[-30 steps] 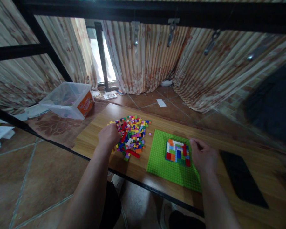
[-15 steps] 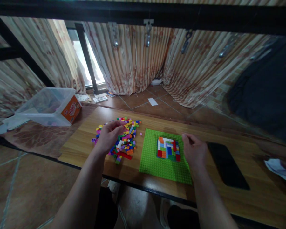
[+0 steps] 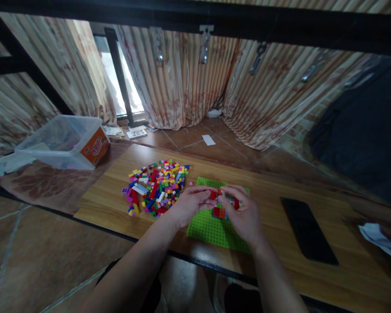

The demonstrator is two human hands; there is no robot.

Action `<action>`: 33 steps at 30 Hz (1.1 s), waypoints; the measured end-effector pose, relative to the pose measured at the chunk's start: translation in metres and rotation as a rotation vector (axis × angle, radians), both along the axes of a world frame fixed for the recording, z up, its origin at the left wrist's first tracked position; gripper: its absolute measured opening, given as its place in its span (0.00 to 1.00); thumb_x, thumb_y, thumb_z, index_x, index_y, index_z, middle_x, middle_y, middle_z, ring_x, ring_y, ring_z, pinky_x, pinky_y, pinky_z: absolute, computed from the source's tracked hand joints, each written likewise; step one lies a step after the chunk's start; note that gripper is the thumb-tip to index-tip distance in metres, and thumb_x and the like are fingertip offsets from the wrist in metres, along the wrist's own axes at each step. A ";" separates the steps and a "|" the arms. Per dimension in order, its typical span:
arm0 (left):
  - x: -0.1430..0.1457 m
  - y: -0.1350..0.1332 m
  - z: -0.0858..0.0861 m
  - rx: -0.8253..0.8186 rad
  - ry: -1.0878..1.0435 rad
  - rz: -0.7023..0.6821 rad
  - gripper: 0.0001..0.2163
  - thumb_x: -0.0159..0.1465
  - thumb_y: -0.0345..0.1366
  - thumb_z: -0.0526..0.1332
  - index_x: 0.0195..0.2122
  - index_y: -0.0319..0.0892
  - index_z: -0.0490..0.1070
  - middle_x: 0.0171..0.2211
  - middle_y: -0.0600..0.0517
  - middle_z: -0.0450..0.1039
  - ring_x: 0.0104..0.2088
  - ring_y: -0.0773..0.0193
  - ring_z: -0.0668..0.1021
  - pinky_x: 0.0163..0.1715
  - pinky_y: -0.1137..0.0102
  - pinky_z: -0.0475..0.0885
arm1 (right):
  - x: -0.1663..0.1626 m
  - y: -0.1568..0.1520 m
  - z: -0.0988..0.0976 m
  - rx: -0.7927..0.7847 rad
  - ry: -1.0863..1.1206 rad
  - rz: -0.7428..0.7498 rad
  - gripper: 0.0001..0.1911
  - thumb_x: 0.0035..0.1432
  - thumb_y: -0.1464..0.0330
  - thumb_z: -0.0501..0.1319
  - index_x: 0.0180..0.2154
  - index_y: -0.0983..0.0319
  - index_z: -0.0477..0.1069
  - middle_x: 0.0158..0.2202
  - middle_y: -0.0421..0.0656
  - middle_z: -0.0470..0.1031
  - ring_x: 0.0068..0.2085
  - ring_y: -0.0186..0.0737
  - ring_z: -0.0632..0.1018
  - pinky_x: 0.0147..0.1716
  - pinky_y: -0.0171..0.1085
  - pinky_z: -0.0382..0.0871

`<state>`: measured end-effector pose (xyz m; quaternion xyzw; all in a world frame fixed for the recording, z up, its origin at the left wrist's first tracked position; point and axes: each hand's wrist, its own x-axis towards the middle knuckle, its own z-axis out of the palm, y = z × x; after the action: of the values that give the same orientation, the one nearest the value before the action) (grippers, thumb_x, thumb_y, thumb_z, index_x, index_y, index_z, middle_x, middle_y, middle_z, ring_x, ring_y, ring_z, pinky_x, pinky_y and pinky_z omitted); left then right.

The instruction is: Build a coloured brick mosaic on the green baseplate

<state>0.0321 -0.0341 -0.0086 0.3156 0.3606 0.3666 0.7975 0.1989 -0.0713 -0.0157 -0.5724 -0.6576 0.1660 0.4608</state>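
My left hand [image 3: 195, 203] is closed, its thumb and fingers pinching a red brick [image 3: 213, 194] over the far left corner of a multicoloured brick build [image 3: 219, 212]. The build lies on a green studded baseplate [image 3: 203, 228]. From the other side, my right hand [image 3: 244, 211] curls its thumb and fingers round the build's far part, its fingertips close to the red brick. Both hands hide much of the build. Left of the baseplate spreads a pile of loose bricks [image 3: 161, 187] in many colours.
Right of the baseplate lies a black phone-like slab [image 3: 309, 230] on the wooden table [image 3: 107, 187]. A clear plastic bin [image 3: 61, 141] with an orange label stands beyond the table's left end. White paper [image 3: 382, 239] sits at the far right.
My left hand has moved right from the loose bricks to the build, with a red brick now in its fingers. My right hand has shifted left from the baseplate's edge onto the build.
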 end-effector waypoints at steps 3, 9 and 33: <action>0.005 0.000 -0.001 0.001 -0.009 0.004 0.06 0.61 0.28 0.63 0.38 0.36 0.77 0.33 0.48 0.79 0.29 0.70 0.78 0.41 0.70 0.74 | -0.003 -0.001 -0.002 -0.027 -0.030 0.057 0.12 0.58 0.61 0.62 0.43 0.56 0.76 0.44 0.44 0.76 0.46 0.44 0.76 0.48 0.45 0.69; 0.008 -0.001 -0.003 0.016 -0.011 0.015 0.08 0.62 0.27 0.62 0.43 0.35 0.75 0.34 0.48 0.78 0.29 0.70 0.78 0.38 0.71 0.75 | -0.004 0.000 -0.005 -0.036 -0.051 0.067 0.10 0.60 0.61 0.61 0.40 0.56 0.77 0.41 0.43 0.77 0.44 0.43 0.76 0.45 0.44 0.69; 0.008 0.010 -0.030 0.488 0.455 -0.063 0.08 0.60 0.31 0.57 0.38 0.35 0.74 0.25 0.55 0.68 0.26 0.69 0.70 0.26 0.75 0.63 | 0.025 0.008 -0.016 -0.060 -0.336 -0.070 0.12 0.61 0.60 0.58 0.37 0.58 0.78 0.46 0.47 0.73 0.49 0.50 0.71 0.51 0.50 0.64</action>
<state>0.0404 -0.0242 -0.0381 0.5820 0.4210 0.3373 0.6085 0.2240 -0.0637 -0.0315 -0.6280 -0.6999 0.0712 0.3327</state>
